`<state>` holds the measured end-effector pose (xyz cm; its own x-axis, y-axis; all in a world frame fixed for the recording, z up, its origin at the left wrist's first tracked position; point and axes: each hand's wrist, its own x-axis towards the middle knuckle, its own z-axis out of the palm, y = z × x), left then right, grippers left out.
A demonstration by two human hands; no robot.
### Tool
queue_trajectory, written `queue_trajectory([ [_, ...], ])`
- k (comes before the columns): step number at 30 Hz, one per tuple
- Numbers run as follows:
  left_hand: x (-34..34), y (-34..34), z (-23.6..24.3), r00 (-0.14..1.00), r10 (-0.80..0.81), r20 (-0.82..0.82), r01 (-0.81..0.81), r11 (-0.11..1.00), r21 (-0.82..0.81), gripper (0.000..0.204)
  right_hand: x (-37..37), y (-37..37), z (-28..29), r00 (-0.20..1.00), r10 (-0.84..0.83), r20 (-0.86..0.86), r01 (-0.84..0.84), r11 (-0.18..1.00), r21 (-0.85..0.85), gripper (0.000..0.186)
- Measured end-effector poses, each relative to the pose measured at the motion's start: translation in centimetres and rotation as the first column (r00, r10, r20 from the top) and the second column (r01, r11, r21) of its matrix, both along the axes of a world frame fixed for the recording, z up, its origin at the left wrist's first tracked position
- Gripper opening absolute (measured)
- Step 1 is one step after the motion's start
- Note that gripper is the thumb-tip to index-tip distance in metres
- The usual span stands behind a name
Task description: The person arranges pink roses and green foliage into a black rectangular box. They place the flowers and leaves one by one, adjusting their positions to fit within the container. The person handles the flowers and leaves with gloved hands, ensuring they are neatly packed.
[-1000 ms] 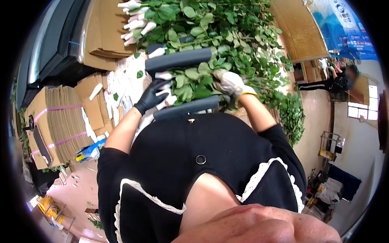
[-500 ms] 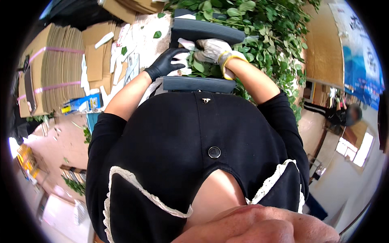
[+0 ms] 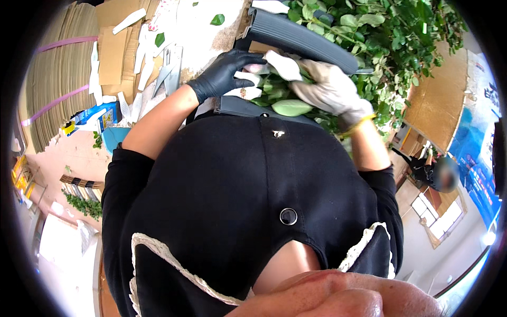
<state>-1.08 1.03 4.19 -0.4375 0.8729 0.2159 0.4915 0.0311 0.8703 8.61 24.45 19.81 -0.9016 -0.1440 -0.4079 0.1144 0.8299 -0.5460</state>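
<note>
My left hand (image 3: 224,74), in a black glove, curves beside white-sleeved flower heads (image 3: 247,87) in a dark grey ribbed trough (image 3: 301,39). Its thumb and fingers are apart, touching the sleeves. My right hand (image 3: 327,92), in a pale glove with a yellow cuff, is closed around the leafy stem of a flower; the stem itself is mostly hidden. That flower's head, in a white sleeve (image 3: 283,64), tilts up and left between my hands. Green leaves (image 3: 290,107) lie below it in the trough.
A large heap of leafy stems (image 3: 391,47) spreads to the right. On the left are strapped cardboard stacks (image 3: 60,68), loose white sleeves (image 3: 129,21), scissors (image 3: 169,71) and a blue box (image 3: 100,116). Another person (image 3: 425,171) is far off at the right.
My right hand has moved right and nearer, and a white-sleeved flower head now lies across between my hands. My left hand stays by the flower heads. The whole view has shifted.
</note>
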Motion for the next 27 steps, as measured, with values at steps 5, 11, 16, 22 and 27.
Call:
queue_trajectory([
  [5, -0.2, 0.4, 0.5, 0.992, -0.039, 0.118, 0.043, 0.999, -0.033, 0.055, 1.7, -0.2, -4.8, 0.916, 0.29, -0.277, -0.307, 0.951, -0.022, 0.039],
  [11, 1.1, 1.2, 1.6, 0.927, 0.338, 0.161, -0.212, 0.83, -0.516, 0.031, 2.6, -1.2, -9.7, 0.961, 0.222, -0.163, -0.213, 0.975, 0.067, 0.046],
  [16, 2.2, 1.4, 1.1, 0.811, 0.419, 0.409, -0.358, 0.907, -0.22, 0.029, 2.9, -1.1, -9.5, 0.963, 0.203, -0.175, -0.199, 0.979, 0.04, 0.047],
  [22, -7.0, -12.1, 1.6, 0.591, 0.684, 0.427, -0.622, 0.724, -0.299, 0.027, 2.8, -1.7, -9.6, 0.963, 0.222, -0.153, -0.207, 0.972, 0.108, 0.049],
  [27, -3.3, -12.5, 5.6, 0.867, 0.186, -0.462, -0.367, 0.865, -0.341, 0.034, 3.1, -1.5, -9.8, 0.965, 0.219, -0.146, -0.201, 0.971, 0.127, 0.052],
])
